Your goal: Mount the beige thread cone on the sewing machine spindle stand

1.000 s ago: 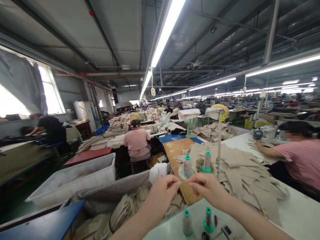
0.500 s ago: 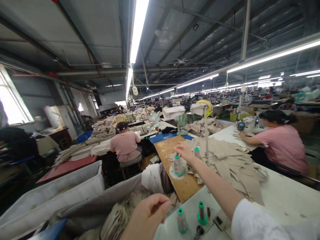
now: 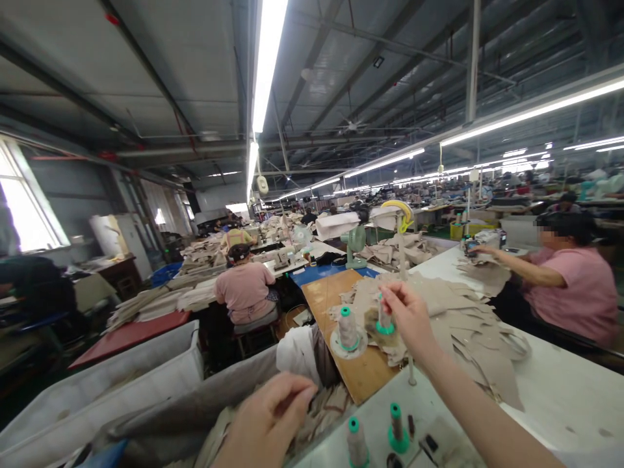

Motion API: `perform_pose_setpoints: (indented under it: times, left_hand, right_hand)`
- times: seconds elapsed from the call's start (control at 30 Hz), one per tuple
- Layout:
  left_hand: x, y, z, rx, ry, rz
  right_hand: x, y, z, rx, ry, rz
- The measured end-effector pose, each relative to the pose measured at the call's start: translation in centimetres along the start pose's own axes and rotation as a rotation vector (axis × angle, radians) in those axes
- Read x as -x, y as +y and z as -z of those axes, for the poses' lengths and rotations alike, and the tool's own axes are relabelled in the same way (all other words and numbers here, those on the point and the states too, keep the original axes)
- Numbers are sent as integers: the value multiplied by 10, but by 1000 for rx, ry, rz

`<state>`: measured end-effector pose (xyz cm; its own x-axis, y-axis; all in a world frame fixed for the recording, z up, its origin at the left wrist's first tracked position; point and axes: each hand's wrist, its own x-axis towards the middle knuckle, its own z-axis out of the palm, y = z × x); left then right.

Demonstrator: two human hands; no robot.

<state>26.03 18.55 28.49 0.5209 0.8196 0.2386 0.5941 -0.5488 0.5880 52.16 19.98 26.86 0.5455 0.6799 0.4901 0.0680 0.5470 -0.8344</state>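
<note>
Thread spools with teal bases stand on the white tabletop nearest us, a full pale one beside a nearly bare one. Our left hand hovers low over the grey bin of fabric pieces, thumb and forefinger pinched together; whether a strand runs between them we cannot tell. Farther out, our right hand reaches to a second pair of spools on the wooden board, its fingertips closed on the top of the thin spool, just beside the fuller spool. Beyond lie beige cut fabric pieces, a co-worker in pink at a sewing machine, and another seated person.
</note>
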Motion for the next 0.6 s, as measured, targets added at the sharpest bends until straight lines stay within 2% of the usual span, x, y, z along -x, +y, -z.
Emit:
perform_pose_setpoints:
  times: [0.03,0.1,0.13,0.17,0.23,0.27,0.33,0.43,0.6]
  left_hand:
    - [-10,10,-2,-37,78,-111]
    - [-34,33,-5,-152,218,-429]
    - [-46,45,-6,-237,202,-584]
    - [-57,57,-6,-302,134,-705]
    - [-72,76,-6,-345,-65,-805]
    - [-76,82,-5,-338,-148,-793]
    - [-77,90,-1,-254,-212,-699]
    - [-71,89,5,-14,-188,-508]
    - [-63,80,7,487,-211,-267]
  right_hand:
    - [14,-12,4,59,-105,46]
    - [38,-33,9,212,-323,153]
    - [48,-41,10,280,-409,201]
    - [56,-47,11,328,-467,241]
    - [66,-55,14,338,-498,259]
    - [68,-56,17,294,-485,224]
    - [68,-57,21,136,-445,78]
    - [67,-55,23,-149,-367,-139]
    - [64,-54,14,-547,-234,-356]
